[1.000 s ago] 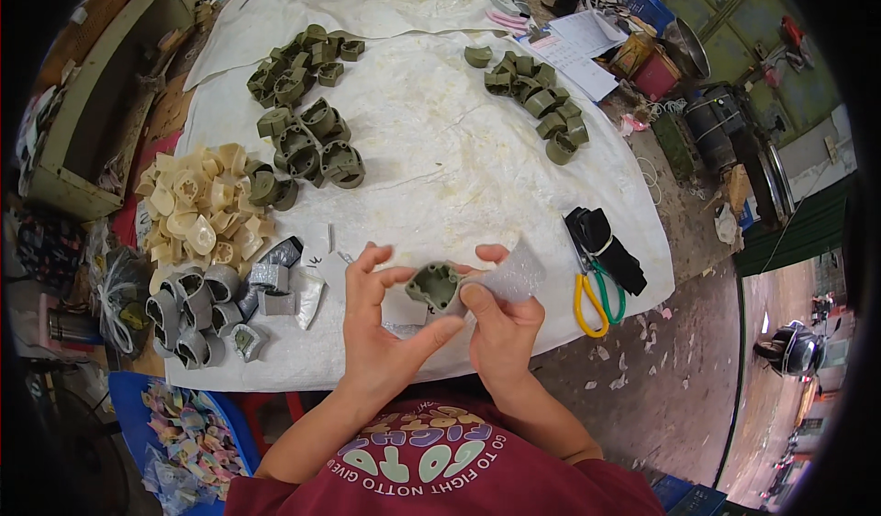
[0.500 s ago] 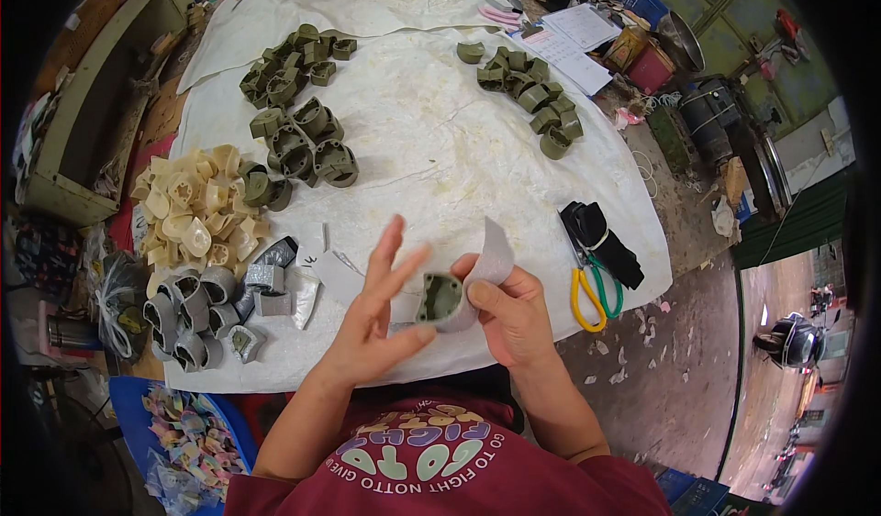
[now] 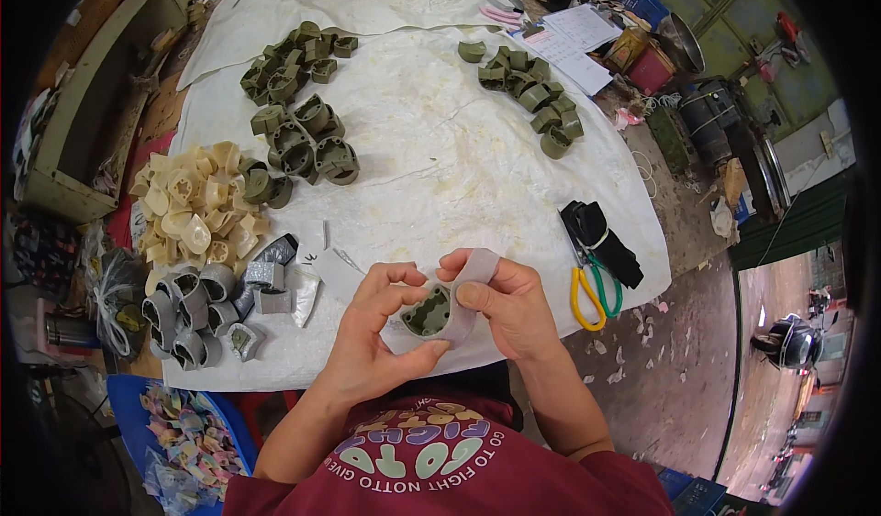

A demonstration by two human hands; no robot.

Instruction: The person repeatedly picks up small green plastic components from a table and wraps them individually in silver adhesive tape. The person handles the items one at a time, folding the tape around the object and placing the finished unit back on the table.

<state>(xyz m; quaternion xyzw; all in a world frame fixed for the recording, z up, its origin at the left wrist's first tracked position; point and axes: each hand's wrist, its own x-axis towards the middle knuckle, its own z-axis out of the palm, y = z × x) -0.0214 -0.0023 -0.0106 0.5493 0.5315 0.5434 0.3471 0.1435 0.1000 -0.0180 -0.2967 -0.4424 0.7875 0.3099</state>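
Observation:
Between my hands is a hollow olive-green plastic part (image 3: 426, 317), its open side facing up. A light grey fabric strip (image 3: 466, 319) runs along its right side. My right hand (image 3: 514, 305) is closed, pinching the strip between thumb and fingers. My left hand (image 3: 381, 328) curls round the green part, thumb at its lower edge and fingers at its upper left. To the left stand several grey-wrapped parts (image 3: 191, 305). Beside them are rolls of grey strip (image 3: 266, 276) and flat pale pieces (image 3: 338, 273).
Cream-coloured pieces (image 3: 197, 199) are heaped at the left. Bare green parts lie in a left cluster (image 3: 298, 140) and a right cluster (image 3: 532, 94). Scissors (image 3: 587, 300) and a black bundle (image 3: 606, 241) lie at the right edge. A blue basin (image 3: 237, 415) holds colourful scraps.
My left hand has come in from spread fingers to grip the green part. The strip's upright free end has been brought down along the part's right side.

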